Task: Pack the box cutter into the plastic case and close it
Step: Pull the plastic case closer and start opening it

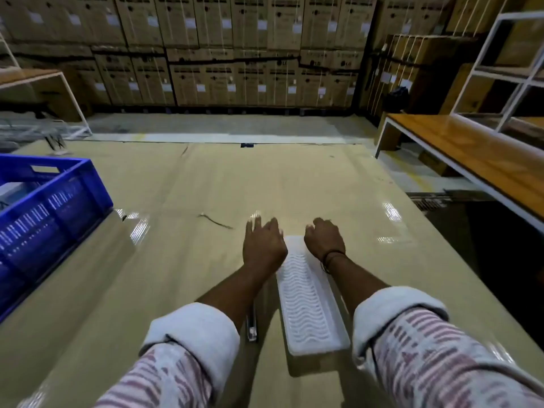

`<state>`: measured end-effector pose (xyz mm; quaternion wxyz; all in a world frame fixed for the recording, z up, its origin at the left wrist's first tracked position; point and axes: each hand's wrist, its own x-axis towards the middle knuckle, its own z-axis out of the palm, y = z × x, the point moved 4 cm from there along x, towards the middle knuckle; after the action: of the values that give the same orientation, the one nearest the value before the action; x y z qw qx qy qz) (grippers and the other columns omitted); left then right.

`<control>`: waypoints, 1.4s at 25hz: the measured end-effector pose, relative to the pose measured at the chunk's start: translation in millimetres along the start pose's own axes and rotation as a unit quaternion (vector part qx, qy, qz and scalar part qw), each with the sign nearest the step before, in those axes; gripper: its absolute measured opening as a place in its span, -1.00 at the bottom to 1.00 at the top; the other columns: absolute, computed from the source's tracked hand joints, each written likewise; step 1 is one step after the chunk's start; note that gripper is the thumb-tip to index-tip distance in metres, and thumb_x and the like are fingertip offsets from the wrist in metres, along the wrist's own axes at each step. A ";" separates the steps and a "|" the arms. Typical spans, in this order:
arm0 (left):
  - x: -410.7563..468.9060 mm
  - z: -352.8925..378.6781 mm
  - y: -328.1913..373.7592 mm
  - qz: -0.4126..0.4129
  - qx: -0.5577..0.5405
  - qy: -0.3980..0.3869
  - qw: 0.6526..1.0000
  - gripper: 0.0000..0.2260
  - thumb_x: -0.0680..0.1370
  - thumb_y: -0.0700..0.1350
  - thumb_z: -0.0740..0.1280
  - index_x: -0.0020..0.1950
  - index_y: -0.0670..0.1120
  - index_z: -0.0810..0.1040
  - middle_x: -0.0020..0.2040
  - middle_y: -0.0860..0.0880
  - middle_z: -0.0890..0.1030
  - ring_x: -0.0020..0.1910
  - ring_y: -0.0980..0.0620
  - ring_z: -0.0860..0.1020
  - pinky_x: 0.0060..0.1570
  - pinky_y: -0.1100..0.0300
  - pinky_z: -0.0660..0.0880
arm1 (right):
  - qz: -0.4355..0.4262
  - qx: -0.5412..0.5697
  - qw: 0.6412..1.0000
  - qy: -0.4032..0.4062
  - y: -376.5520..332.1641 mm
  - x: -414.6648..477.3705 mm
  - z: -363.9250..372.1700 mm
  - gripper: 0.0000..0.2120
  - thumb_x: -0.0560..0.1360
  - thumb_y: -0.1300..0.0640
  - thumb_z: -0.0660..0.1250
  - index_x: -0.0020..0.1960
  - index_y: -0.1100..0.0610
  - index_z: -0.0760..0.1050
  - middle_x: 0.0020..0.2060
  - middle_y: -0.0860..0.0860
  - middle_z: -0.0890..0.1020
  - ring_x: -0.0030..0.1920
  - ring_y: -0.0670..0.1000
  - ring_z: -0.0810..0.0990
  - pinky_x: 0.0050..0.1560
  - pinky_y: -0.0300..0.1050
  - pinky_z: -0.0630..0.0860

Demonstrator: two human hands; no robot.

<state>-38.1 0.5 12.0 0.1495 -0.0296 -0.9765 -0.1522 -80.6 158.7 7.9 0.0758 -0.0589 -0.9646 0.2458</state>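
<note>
Translucent plastic case (pixel 310 301), one, between two hands.

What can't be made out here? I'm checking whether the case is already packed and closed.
All in the head view:
- Far end of the plastic case: hidden under both hands, the left hand and the right hand.
- Case contents: its frosted, ribbed surface hides them.
- Slim object beside the case: mostly under the left forearm, identity unclear.
- Fingertips: blurred, grip unreadable.

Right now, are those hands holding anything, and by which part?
Both hands, left hand and right hand, sit at the plastic case's far end; any grip cannot be told.
</note>
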 end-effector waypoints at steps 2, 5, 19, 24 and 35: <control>-5.1 13.0 3.4 -0.009 -0.006 -0.034 0.999 -0.57 0.68 -0.07 0.09 0.50 -0.20 0.39 0.46 -0.18 0.49 0.55 -0.22 0.30 0.56 -0.11 0.10 | 0.037 0.021 0.999 -0.022 9.4 -1.2 11.4 -0.65 0.58 0.00 0.13 0.13 0.23 0.52 0.14 0.25 0.60 0.18 0.28 0.54 0.15 0.08 0.50; -8.3 32.7 10.8 -0.005 -0.015 -0.061 0.998 -0.50 0.66 -0.03 -0.01 0.52 -0.24 0.35 0.49 -0.20 0.45 0.53 -0.23 0.31 0.54 -0.10 0.14 | 0.061 0.054 0.996 -0.027 16.5 -2.7 27.3 -0.67 0.59 0.02 0.13 0.11 0.25 0.50 0.10 0.26 0.61 0.13 0.29 0.56 0.10 0.08 0.51; -4.9 49.5 15.7 -0.007 -0.007 -0.063 0.998 -0.51 0.65 -0.05 0.15 0.50 -0.30 0.36 0.44 -0.28 0.47 0.41 -0.25 0.45 0.47 -0.08 0.29 | 0.011 -0.015 1.000 0.010 16.8 3.9 39.9 -0.66 0.63 0.07 0.12 0.15 0.33 0.46 0.11 0.27 0.56 0.14 0.28 0.53 0.11 0.07 0.45; -4.2 53.1 12.2 -0.011 -0.011 -0.048 0.999 -0.49 0.63 -0.04 0.10 0.49 -0.32 0.36 0.43 -0.30 0.48 0.39 -0.26 0.47 0.47 -0.09 0.31 | -0.020 -0.007 0.999 0.048 12.9 0.8 36.5 -0.71 0.63 0.09 0.14 0.14 0.30 0.46 0.12 0.25 0.54 0.13 0.27 0.51 0.10 0.08 0.42; -6.1 53.5 10.8 -0.015 -0.037 -0.004 0.999 -0.57 0.60 -0.10 0.15 0.40 -0.29 0.45 0.27 -0.24 0.58 0.21 -0.24 0.56 0.29 -0.08 0.42 | -0.010 -0.037 0.998 0.052 11.2 -11.9 32.3 -0.70 0.61 0.08 0.17 0.17 0.27 0.48 0.12 0.23 0.52 0.05 0.27 0.56 -0.02 0.06 0.48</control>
<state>-46.3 27.1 -35.3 0.1417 -0.0212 -0.9712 -0.1902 -73.7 151.6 -26.9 0.1257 -0.0649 -0.9683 0.2058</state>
